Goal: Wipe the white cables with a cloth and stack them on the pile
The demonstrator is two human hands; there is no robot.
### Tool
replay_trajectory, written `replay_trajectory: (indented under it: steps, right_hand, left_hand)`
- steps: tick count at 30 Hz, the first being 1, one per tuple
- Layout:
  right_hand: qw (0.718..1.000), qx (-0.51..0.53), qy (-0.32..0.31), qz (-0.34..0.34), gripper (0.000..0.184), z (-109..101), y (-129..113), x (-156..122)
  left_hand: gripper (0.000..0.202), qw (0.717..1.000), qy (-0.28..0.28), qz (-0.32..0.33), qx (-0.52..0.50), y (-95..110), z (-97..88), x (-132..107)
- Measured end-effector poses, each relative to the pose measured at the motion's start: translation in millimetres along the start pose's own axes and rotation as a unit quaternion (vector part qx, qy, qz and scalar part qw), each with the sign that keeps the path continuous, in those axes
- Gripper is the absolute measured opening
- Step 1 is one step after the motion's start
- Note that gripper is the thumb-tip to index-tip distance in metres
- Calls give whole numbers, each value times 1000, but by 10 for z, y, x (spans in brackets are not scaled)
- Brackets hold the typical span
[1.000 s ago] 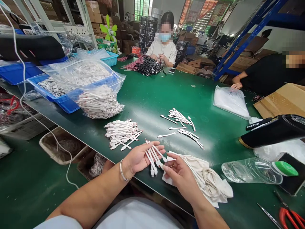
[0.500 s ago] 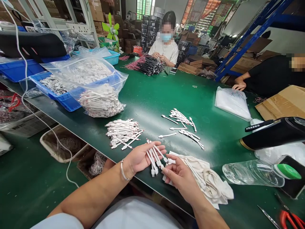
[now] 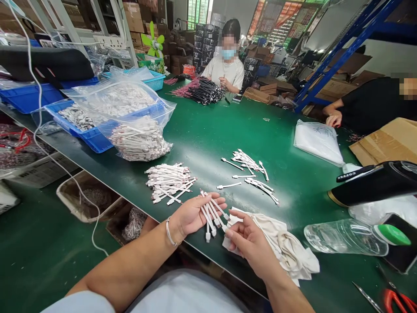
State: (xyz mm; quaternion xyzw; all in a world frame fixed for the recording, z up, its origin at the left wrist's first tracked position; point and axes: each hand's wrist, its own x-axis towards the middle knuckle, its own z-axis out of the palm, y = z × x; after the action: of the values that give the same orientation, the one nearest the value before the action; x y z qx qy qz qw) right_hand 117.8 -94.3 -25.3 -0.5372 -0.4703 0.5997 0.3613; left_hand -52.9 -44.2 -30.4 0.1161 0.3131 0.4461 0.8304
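Observation:
Several short white cables (image 3: 213, 214) with white connectors lie fanned out in my left hand (image 3: 192, 216), its thumb across them and its palm turned up. My right hand (image 3: 252, 241) is at the connector end of the bunch, its thumb and curled fingers at one cable's connector while the index finger stretches out above. A crumpled off-white cloth (image 3: 289, 250) lies beside and under my right hand. Just beyond my left hand is a larger pile of white cables (image 3: 169, 180). Farther right, a smaller loose group of white cables (image 3: 249, 161) is scattered on the green table (image 3: 202, 130).
A clear bag of cables (image 3: 140, 141) leans on a blue tray (image 3: 99, 143) at left. On the right are a clear bottle (image 3: 345, 237), a black tumbler (image 3: 374, 182) and red-handled scissors (image 3: 395, 300). Opposite sits a masked person (image 3: 228, 65); another person's hand (image 3: 334, 117) is at far right.
The cables in my left hand have shifted and spread slightly at their connector ends. My right hand has moved a little to the right. The view has shifted slightly.

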Motion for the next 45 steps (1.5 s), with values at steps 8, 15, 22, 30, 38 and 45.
replay_trajectory:
  steps: [8,15,22,30,38,45]
  right_hand:
    - [994,-87,34,-50,48,-108,-42,-223]
    - [977,-178,64,-99,39,-248,4,-226]
    - [988,-120,51,-80,41,-386,-224,-11]
    - [980,-140,29,-136,39,-456,-323,-61]
    - [940,-252,223,-55,45,-737,-55,-472]
    - [978,-124,164,-21,45,-271,60,-345]
  left_hand:
    - [13,999,5,7,43,-32,28,-27]
    - [9,992,53,1,114,-80,155,23]
    - [38,989,15,-31,146,-32,240,192]
    - [47,987,-40,-60,144,4,186,232]
    - [54,992,-27,-60,111,21,180,219]
    - [48,994,-71,-50,65,31,153,223]
